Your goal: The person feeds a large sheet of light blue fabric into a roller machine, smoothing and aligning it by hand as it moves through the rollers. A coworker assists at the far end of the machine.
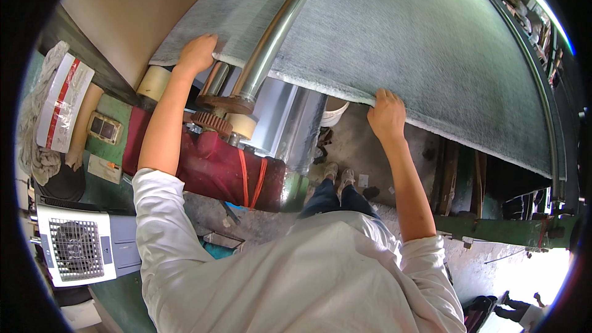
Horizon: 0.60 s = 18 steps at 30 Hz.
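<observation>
A wide sheet of grey-green fleecy fabric runs across a machine, its near edge pale and fuzzy. My left hand is closed on that edge at the left, beside a shiny metal roller that crosses over the fabric. Farther right, my right hand grips the same edge, fingers curled over it from above. The stretch of edge between my hands sags slightly. My thumbs are mostly hidden.
Below the roller's end sit a toothed gear and a maroon machine housing tied with orange cord. A white air cooler stands at left. A white bucket shows under the fabric. A green beam runs at right.
</observation>
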Each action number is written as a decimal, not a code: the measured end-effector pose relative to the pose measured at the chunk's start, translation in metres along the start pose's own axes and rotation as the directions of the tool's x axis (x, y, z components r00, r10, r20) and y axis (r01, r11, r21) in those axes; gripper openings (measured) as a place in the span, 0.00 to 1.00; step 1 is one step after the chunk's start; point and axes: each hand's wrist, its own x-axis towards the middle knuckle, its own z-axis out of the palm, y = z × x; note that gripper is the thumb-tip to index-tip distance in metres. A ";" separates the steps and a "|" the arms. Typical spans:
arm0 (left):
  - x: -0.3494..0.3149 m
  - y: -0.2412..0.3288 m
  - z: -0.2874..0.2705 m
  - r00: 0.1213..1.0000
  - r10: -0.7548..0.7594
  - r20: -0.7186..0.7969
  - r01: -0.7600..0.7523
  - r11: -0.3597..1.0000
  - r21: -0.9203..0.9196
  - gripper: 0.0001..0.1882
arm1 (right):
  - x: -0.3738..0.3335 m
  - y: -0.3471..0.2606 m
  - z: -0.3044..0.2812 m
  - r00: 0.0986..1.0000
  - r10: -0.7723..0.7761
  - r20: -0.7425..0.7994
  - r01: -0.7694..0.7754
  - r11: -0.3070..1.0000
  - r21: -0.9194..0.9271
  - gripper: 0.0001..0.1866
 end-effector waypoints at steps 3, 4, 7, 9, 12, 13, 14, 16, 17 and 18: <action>0.003 -0.001 -0.002 0.995 -0.001 0.099 -0.001 1.000 0.018 0.12 | 0.003 0.000 0.000 0.998 -0.067 0.002 0.067 0.996 0.055 0.11; 0.003 -0.009 0.002 0.990 -0.022 0.137 0.018 0.999 0.030 0.12 | 0.004 0.002 -0.006 0.994 -0.111 -0.004 0.111 0.989 0.102 0.11; 0.004 -0.020 0.010 0.980 -0.089 0.176 0.074 0.993 0.092 0.12 | 0.002 0.028 -0.030 0.988 -0.146 -0.042 0.150 0.983 0.109 0.11; -0.001 -0.025 0.013 0.977 -0.120 0.178 0.097 0.986 0.135 0.11 | 0.000 0.065 -0.044 0.992 -0.088 -0.089 0.091 0.995 0.033 0.12; -0.005 -0.026 0.016 0.984 -0.093 0.151 0.073 0.988 0.133 0.10 | -0.005 0.119 -0.078 0.968 0.153 -0.200 -0.195 0.957 -0.216 0.14; -0.005 -0.023 0.014 0.990 -0.067 0.124 0.054 0.993 0.110 0.09 | -0.012 0.140 -0.083 0.958 0.184 -0.220 -0.236 0.941 -0.241 0.13; -0.003 -0.016 0.008 0.995 -0.039 0.094 0.031 0.996 0.085 0.09 | -0.018 0.153 -0.084 0.946 0.217 -0.243 -0.280 0.922 -0.267 0.13; 0.003 0.008 -0.010 1.000 0.002 0.026 -0.002 1.000 -0.024 0.10 | -0.033 0.155 -0.065 0.958 0.202 -0.204 -0.244 0.948 -0.207 0.09; 0.003 0.016 -0.018 1.000 0.017 -0.006 -0.018 0.997 -0.075 0.10 | -0.037 0.143 -0.058 0.970 0.180 -0.162 -0.214 0.950 -0.229 0.06; 0.004 0.017 -0.019 0.999 0.032 0.031 -0.030 0.997 -0.066 0.10 | -0.041 0.131 -0.052 0.980 0.158 -0.118 -0.184 0.951 -0.250 0.04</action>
